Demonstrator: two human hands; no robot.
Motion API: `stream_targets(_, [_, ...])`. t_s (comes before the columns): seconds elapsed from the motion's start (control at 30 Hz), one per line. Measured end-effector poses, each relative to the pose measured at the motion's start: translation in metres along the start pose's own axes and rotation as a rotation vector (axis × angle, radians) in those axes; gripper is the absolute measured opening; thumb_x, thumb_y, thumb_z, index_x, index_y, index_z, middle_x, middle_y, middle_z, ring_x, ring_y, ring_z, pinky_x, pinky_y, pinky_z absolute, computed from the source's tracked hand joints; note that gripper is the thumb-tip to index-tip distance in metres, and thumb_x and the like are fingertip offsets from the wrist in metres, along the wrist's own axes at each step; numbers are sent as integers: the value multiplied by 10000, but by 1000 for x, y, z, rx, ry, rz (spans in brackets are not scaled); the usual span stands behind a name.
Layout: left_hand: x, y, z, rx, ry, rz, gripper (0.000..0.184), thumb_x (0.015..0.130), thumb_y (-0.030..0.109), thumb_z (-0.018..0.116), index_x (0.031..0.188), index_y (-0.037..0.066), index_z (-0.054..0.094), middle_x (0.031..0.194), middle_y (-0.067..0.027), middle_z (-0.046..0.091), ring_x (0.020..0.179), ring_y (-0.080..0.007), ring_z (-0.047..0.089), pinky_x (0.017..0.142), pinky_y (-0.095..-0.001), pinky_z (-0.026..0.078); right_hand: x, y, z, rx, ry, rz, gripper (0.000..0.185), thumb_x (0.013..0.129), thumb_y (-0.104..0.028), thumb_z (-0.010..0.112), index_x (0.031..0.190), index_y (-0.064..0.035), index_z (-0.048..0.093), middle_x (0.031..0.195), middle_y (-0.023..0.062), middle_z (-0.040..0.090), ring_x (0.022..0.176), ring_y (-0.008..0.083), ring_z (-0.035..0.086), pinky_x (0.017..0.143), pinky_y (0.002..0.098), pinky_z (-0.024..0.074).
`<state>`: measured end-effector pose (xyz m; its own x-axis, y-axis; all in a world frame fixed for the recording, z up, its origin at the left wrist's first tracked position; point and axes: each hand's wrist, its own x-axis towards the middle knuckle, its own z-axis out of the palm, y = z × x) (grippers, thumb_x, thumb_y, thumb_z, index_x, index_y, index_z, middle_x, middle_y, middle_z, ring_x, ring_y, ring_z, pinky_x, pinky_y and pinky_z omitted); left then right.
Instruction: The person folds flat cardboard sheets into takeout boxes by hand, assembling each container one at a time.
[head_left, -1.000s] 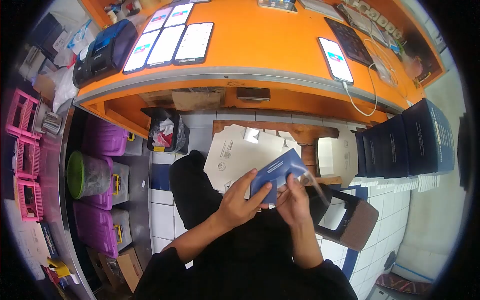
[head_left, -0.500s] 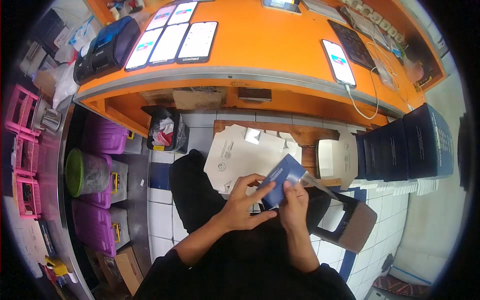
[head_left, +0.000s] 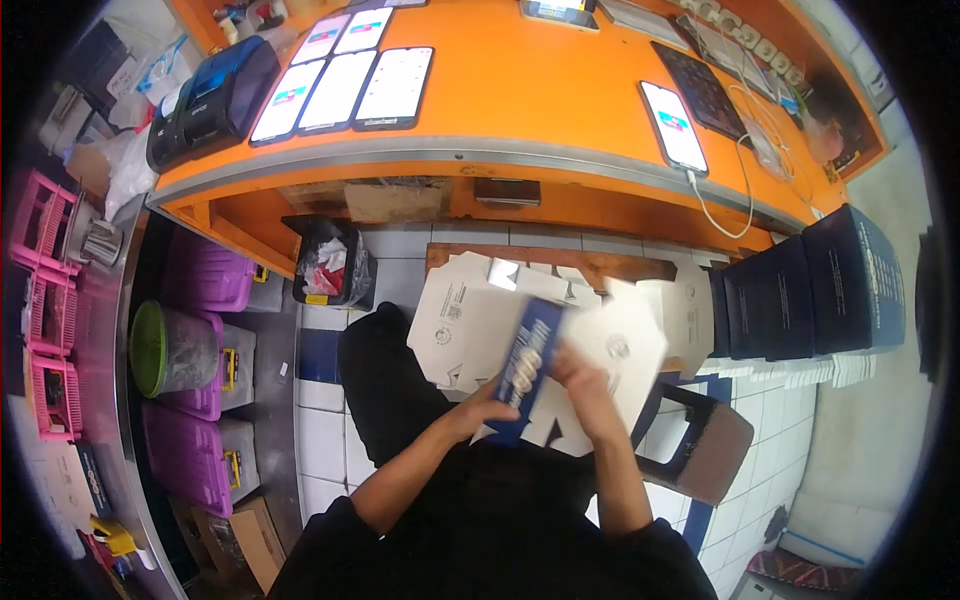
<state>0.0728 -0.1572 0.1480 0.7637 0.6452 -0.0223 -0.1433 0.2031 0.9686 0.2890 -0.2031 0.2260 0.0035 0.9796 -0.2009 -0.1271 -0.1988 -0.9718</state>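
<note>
A cardboard box blank (head_left: 625,345), blue with white lettering outside and white inside, is held over my lap, partly folded. My left hand (head_left: 480,412) grips the lower left side of its blue panel, thumb on the front. My right hand (head_left: 583,385) is closed at the fold where the blue panel meets the white one; its fingers are smeared by motion. Behind the box lie flat white blanks (head_left: 445,320), with a small shiny piece (head_left: 503,274) on top, on a low wooden bench (head_left: 600,263). The blank partly covers a white folded tray (head_left: 688,310).
Dark blue folded boxes (head_left: 775,300) are stacked on the right. An orange counter (head_left: 530,100) ahead bears several phones (head_left: 395,88) and a black printer (head_left: 213,100). A bin (head_left: 335,260) stands below it. Purple-lidded tubs (head_left: 190,450) line the left; a brown-topped stool (head_left: 722,450) is at right.
The blank has swung from a narrow blue face into a wider view, showing its white inside and lettered blue panel. My left hand moved down; my right hand shifted slightly up.
</note>
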Motion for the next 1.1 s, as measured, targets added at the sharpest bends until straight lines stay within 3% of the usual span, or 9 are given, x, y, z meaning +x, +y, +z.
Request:
stream_targets(0.07, [-12, -37, -15, -960, 144, -517, 770, 907, 267, 716, 1544, -7, 382, 1315, -161, 640, 1167, -264, 643, 1014, -371, 509, -7, -7, 16, -1119, -372, -314, 723, 976, -472, 641, 1461, 30, 455, 1481, 244, 531, 1381, 333, 527, 1154, 495, 393])
stream_targets(0.17, [-15, -42, -17, -896, 351, -681, 599, 947, 279, 667, 1465, 25, 504, 1170, -123, 701, 1066, -205, 682, 892, -308, 551, -26, 24, 28, -1505, -504, -235, 649, 926, -365, 695, 1447, -26, 511, 1442, 228, 569, 1365, 350, 540, 1131, 504, 413])
stream_targets(0.33, [-31, -10, -23, -48, 444, -505, 546, 947, 152, 659, 1472, 84, 526, 1298, -133, 667, 1168, -287, 658, 958, -324, 527, -20, 38, 4, -1290, -643, -39, 389, 941, -281, 670, 1318, -187, 679, 1263, 118, 709, 1180, 314, 664, 1031, 516, 495])
stream_targets(0.4, [-35, 19, -37, 476, 139, 17, 559, 896, 72, 694, 1442, 107, 577, 1448, -184, 570, 1337, -329, 560, 1058, -377, 473, -16, 24, 3, -1197, -523, 67, 248, 935, -293, 681, 1134, -177, 772, 1007, 128, 762, 963, 333, 724, 872, 457, 561])
stream_targets(0.5, [-33, 51, -44, 489, 41, -39, 421, 849, 69, 767, 1263, 108, 708, 1506, -213, 516, 1402, -357, 506, 1124, -415, 417, -11, 20, -4, -983, -375, 13, 209, 938, -315, 688, 1009, -151, 796, 812, 129, 742, 798, 343, 719, 749, 433, 561])
stream_targets(0.6, [-29, 53, -47, 520, 90, -59, 253, 825, 123, 831, 1063, 72, 761, 1449, -200, 562, 1358, -351, 544, 1104, -418, 432, -2, 21, -18, -809, -331, 109, 232, 942, -330, 692, 1032, -139, 787, 815, 117, 743, 811, 334, 718, 752, 440, 548])
stream_targets(0.7, [-23, 45, -27, 635, 487, 53, 166, 805, 115, 836, 936, 61, 750, 1309, -159, 626, 1231, -324, 601, 1024, -420, 472, 1, 6, -15, -831, -329, 130, 244, 962, -336, 667, 1017, -125, 777, 838, 140, 742, 826, 370, 709, 759, 462, 540])
stream_targets(0.83, [-21, 46, 2, 1001, 318, 234, 146, 779, 126, 834, 873, 59, 744, 1286, -168, 623, 1225, -383, 574, 1029, -469, 453, -3, 17, 2, -948, -338, -1, 252, 973, -331, 644, 973, -111, 767, 852, 170, 733, 852, 407, 700, 786, 507, 533])
stream_targets(1.1, [-19, 65, -4, 1024, 253, 215, 209, 792, 191, 840, 887, 52, 714, 1315, -158, 607, 1252, -390, 549, 1028, -487, 447, 0, 6, 10, -999, -366, 63, 244, 961, -309, 652, 949, -92, 762, 834, 184, 718, 827, 414, 688, 760, 508, 531])
